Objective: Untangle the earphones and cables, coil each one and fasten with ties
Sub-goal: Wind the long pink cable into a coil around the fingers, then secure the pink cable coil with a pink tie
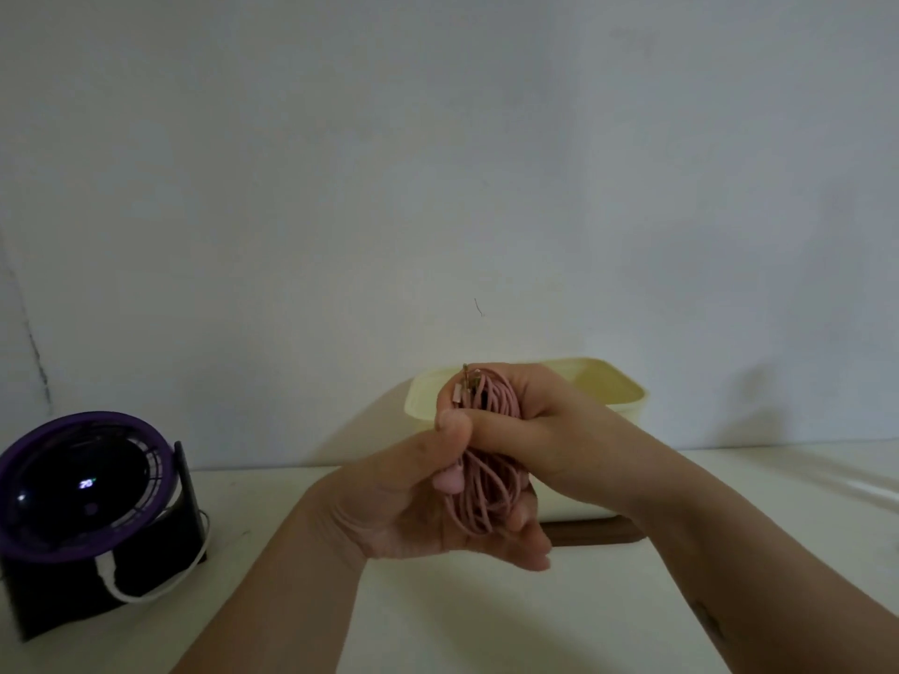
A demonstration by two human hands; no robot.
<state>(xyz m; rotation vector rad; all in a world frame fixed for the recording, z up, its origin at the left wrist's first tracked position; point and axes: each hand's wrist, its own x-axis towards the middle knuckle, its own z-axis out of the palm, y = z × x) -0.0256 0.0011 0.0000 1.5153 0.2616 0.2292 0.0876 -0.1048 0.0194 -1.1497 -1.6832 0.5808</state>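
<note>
Two hands (389, 503) (530, 425), one earphone bundle (486, 493), one box (627, 396), one fan (82, 484).

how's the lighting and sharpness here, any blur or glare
Head view: dim, flat light; the left hand and right hand holding the pink earphone coil look slightly soft; no glare, only the glowing fan display; a faint shadow on the wall right of the cream box.
</note>
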